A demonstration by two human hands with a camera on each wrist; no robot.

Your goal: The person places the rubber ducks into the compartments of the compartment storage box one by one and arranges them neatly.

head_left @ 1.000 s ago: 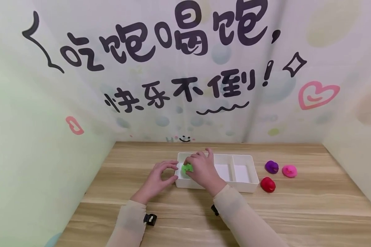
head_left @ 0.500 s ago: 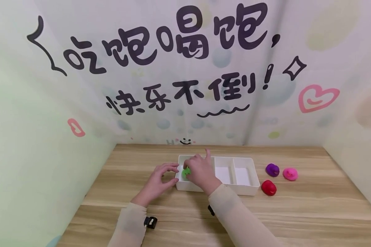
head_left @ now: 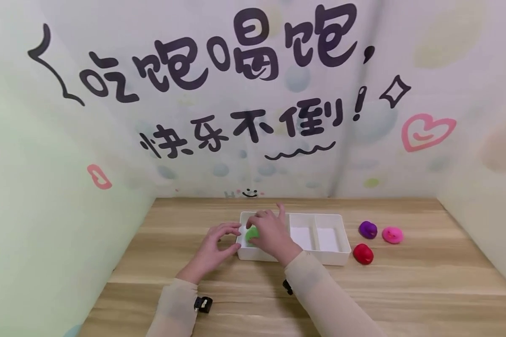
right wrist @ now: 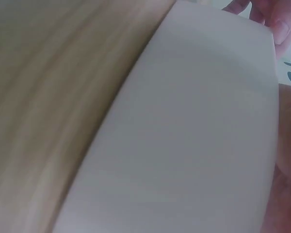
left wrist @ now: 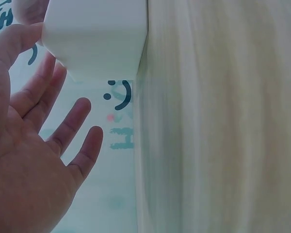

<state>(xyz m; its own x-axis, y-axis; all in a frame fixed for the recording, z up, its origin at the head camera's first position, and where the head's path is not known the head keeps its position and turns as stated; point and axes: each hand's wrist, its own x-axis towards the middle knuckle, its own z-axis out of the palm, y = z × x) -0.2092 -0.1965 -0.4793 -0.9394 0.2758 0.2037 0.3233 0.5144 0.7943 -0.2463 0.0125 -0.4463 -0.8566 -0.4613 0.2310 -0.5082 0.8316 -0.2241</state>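
In the head view, a long white divided box (head_left: 293, 257) lies across the wooden table. My left hand (head_left: 211, 248) holds the box's left end, its thumb at the near corner and fingertips at the far one. In the left wrist view the ring and little fingers (left wrist: 89, 150) stand off the box. My right hand (head_left: 271, 234) reaches over the near wall and pinches a green toy duck (head_left: 251, 235) in the leftmost compartment, covering part of it. The box wall (right wrist: 184, 121) fills much of the right wrist view and hides the duck there.
Right of the box sit a purple toy duck (head_left: 368, 229), a pink one (head_left: 392, 235) and a red one (head_left: 363, 254). A printed cloth wall (head_left: 194, 178) rises behind the wooden table (head_left: 426, 276), with pale walls on both sides.
The green duck has turned a little in my right fingers, its face less visible now. My left hand stays at the box end. The head view has shifted slightly.
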